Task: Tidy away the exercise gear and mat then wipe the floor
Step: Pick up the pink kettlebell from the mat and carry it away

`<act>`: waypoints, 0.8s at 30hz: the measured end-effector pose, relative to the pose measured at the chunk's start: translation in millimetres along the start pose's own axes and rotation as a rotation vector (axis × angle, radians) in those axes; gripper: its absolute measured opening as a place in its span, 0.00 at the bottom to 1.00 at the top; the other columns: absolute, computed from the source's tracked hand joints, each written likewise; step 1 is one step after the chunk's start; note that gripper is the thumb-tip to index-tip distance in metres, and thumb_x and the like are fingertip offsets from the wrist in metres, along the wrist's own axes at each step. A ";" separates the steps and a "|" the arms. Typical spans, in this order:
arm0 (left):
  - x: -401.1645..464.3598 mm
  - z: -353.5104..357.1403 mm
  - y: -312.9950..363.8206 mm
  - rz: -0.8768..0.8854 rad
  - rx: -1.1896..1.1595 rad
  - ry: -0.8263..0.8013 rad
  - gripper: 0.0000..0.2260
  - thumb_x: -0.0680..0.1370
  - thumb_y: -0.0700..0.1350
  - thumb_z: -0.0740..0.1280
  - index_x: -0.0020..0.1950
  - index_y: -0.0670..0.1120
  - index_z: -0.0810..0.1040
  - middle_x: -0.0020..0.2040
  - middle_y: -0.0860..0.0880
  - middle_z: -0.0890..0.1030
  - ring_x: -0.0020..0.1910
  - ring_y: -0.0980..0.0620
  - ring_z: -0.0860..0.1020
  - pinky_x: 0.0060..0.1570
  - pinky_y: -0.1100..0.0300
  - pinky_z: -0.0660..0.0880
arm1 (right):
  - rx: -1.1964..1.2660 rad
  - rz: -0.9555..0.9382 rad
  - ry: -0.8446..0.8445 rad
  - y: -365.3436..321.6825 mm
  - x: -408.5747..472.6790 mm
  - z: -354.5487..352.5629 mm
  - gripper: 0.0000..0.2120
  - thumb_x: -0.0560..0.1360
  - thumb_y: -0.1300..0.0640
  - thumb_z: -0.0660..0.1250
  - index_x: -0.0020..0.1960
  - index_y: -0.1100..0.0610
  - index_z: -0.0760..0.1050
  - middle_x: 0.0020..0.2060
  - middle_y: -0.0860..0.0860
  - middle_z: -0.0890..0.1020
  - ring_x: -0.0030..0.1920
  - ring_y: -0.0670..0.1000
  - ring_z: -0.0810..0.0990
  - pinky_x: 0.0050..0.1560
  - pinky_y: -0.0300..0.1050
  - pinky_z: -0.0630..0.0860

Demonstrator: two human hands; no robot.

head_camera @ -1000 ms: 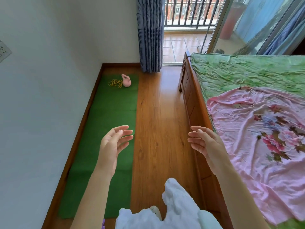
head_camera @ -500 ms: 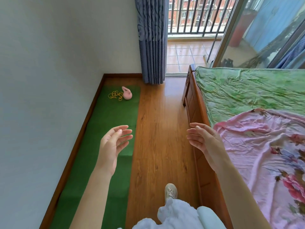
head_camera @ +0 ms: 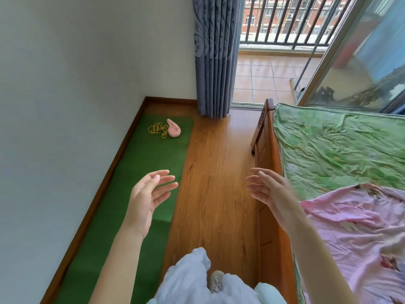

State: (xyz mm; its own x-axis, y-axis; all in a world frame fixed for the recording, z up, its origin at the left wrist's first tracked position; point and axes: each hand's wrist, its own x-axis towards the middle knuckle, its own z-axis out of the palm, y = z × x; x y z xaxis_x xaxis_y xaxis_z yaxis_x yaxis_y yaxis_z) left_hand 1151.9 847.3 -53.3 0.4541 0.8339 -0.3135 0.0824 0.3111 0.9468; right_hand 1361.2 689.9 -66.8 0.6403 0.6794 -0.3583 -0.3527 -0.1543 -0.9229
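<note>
Green mat (head_camera: 140,178) along the left wall, pink kettlebell (head_camera: 173,128) and yellow cord (head_camera: 157,129) at its far end, now nearer (walker advancing). Left hand (head_camera: 146,198), right hand (head_camera: 270,190) spread, empty; pickup not begun.

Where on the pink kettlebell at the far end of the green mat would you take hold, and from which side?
Grip the pink kettlebell by its handle loop, reaching from above. The loop juts toward the far wall, away from the yellow rope lying left of it.
</note>
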 end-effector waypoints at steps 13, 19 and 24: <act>200.6 34.5 45.3 0.008 0.048 0.013 0.12 0.82 0.41 0.54 0.52 0.46 0.77 0.48 0.47 0.82 0.47 0.50 0.81 0.49 0.58 0.75 | -0.044 -0.020 0.022 -48.4 192.9 43.3 0.08 0.78 0.58 0.62 0.53 0.57 0.78 0.45 0.56 0.82 0.48 0.55 0.81 0.46 0.41 0.75; 296.5 32.9 88.6 0.031 -0.007 0.010 0.11 0.82 0.41 0.54 0.53 0.45 0.77 0.50 0.44 0.81 0.49 0.48 0.82 0.52 0.55 0.76 | -0.088 -0.081 -0.030 -96.1 291.5 93.6 0.08 0.78 0.55 0.62 0.54 0.55 0.78 0.48 0.56 0.82 0.50 0.54 0.82 0.49 0.42 0.76; 347.8 22.4 111.3 0.051 0.017 0.038 0.11 0.82 0.41 0.55 0.51 0.46 0.76 0.49 0.45 0.81 0.49 0.48 0.81 0.52 0.55 0.76 | -0.089 -0.063 -0.031 -110.4 340.1 115.8 0.07 0.78 0.55 0.63 0.52 0.54 0.78 0.46 0.55 0.83 0.50 0.53 0.82 0.50 0.42 0.76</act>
State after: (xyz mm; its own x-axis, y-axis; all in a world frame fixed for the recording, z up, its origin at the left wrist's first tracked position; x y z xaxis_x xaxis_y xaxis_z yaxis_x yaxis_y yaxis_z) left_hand 1338.9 1161.7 -55.4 0.4237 0.8654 -0.2675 0.0752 0.2607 0.9625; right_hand 1538.9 1021.1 -70.4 0.6376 0.7114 -0.2956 -0.2494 -0.1724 -0.9529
